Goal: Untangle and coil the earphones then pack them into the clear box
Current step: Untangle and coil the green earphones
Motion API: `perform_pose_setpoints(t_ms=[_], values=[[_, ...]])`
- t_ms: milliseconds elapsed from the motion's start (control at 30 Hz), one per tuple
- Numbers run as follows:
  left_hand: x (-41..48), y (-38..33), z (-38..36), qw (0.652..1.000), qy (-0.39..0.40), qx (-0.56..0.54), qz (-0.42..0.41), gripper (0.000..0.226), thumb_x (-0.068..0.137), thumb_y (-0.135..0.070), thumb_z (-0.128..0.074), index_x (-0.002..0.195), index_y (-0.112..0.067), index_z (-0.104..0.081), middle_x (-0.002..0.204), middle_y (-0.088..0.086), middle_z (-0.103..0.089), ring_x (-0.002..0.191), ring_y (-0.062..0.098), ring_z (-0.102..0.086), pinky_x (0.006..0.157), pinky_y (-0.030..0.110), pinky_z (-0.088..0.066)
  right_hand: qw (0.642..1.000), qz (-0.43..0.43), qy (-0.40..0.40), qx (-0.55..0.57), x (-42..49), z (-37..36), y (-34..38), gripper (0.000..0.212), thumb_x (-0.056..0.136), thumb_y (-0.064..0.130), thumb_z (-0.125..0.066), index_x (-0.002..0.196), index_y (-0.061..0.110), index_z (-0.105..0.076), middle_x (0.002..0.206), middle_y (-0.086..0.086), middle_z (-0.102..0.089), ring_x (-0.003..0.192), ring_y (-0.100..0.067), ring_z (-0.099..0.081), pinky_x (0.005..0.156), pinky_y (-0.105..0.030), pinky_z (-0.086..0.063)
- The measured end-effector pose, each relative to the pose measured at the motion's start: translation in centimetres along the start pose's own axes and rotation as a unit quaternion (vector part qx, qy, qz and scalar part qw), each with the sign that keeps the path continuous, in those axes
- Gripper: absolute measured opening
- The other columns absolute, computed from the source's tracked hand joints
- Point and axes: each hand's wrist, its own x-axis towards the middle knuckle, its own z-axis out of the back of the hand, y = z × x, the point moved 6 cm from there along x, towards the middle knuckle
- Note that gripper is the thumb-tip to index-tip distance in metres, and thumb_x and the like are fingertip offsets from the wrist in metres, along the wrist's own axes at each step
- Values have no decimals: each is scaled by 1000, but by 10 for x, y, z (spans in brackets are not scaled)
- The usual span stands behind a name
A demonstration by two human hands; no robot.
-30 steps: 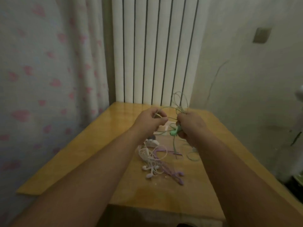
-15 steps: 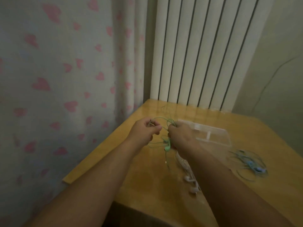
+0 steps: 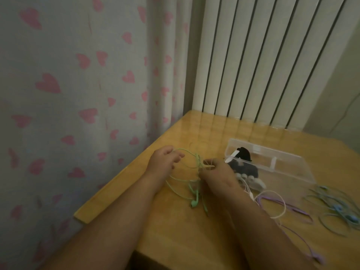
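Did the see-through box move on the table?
No. The clear box still sits the same short way in front of the radiator, with the blue earphones to its right. Only the camera view swung.

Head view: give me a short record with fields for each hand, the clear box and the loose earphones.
left hand: holds a loop of the green earphones
right hand: pinches the same cable at its tangle
clear box: on the table, dark bundle at its left end
loose on table: purple earphones, blue earphones
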Motion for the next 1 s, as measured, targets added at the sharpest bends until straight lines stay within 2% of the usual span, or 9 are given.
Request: perform_pose_setpoints(t_ms=[100,300,533,633,700,767,833,900,1000], values=[[5,-1,7,999,-21,-27,-11,18,67,-23,-60,75,-10,-70,77,-6,-68,71,0,-58,67,21,-41,999,27,-11,32,1,4,-1,22,90,9,-61,111,15,-61,86,-3,-67,61,-12,-65,56,-24,-56],[11,13,18,981,-87,-171,38,23,93,-17,-53,70,-14,-50,41,-2,-40,38,13,-39,44,23,-28,985,51,-85,143,1,19,5,9,96,10,-56,96,10,-65,88,-11,-68,63,-14,-63,56,-30,-59],[7,24,36,955,-169,-218,113,27,97,-32,-48,78,-16,-56,44,-4,-29,32,11,-24,38,16,-20,965,107,-194,140,-6,39,11,13,95,27,-57,91,19,-67,76,8,-70,75,-1,-58,63,-27,-45],[4,19,48,972,-210,45,101,27,87,-36,-58,73,-13,-58,58,3,-49,53,23,-50,52,30,-37,963,108,-185,163,-6,37,11,18,96,28,-56,89,16,-68,75,4,-69,68,-7,-57,64,-29,-43],[-2,8,52,935,-251,240,75,32,81,-44,-63,86,-14,-52,80,0,-55,76,25,-53,66,33,-38,965,103,-173,171,-4,34,10,19,96,28,-56,88,16,-68,76,3,-70,64,-7,-55,66,-32,-45],[-12,-8,53,915,-295,275,18,37,78,-43,-67,93,-18,-43,90,-3,-50,82,23,-49,69,33,-37,966,97,-160,177,-2,32,8,18,96,28,-56,86,18,-67,76,2,-70,62,-9,-54,66,-35,-45],[-10,-18,37,936,-228,247,-102,26,76,-39,-66,90,-24,-50,83,-6,-55,77,20,-51,68,33,-41,966,98,-151,186,-1,29,8,17,96,27,-56,85,20,-66,75,0,-70,62,-10,-53,66,-36,-44],[-7,-19,8,956,-42,221,-186,22,71,-43,-61,84,-26,-67,78,-11,-63,78,10,-56,72,30,-44,966,100,-148,188,-2,28,9,15,96,27,-56,86,20,-66,76,-1,-70,64,-10,-54,66,-37,-45],[-17,-12,-22,932,168,252,-197,38,71,-54,-54,89,-28,-76,85,-16,-68,94,5,-55,86,20,-38,965,101,-153,188,-2,31,10,14,95,26,-58,85,21,-66,76,-2,-71,64,-12,-55,66,-40,-46]])
